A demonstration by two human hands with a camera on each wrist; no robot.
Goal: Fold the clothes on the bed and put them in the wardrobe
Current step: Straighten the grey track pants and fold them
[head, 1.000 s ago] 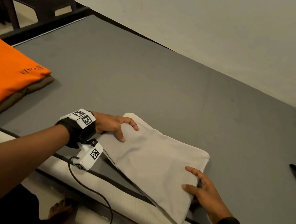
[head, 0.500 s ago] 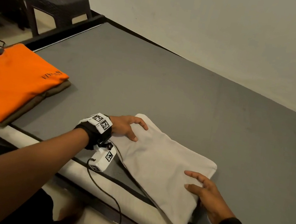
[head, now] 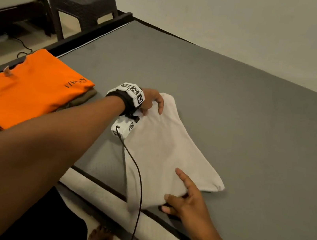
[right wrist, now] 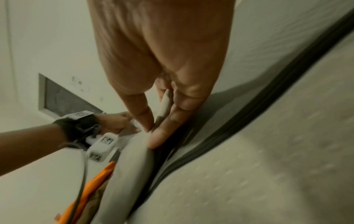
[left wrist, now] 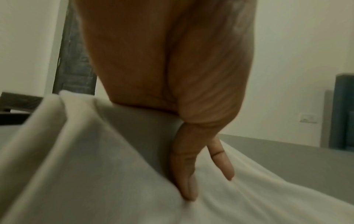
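The folded beige garment beside the orange stack is pinched at opposite corners by left hand and right hand — uneven lifting could let its folds sag open.

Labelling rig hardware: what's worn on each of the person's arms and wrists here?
Left hand: bare forearm, black wrist strap with white blocks bearing black square markers, a white camera unit under the wrist, a black cable trailing from it. Right hand: black cuff, white marker band.
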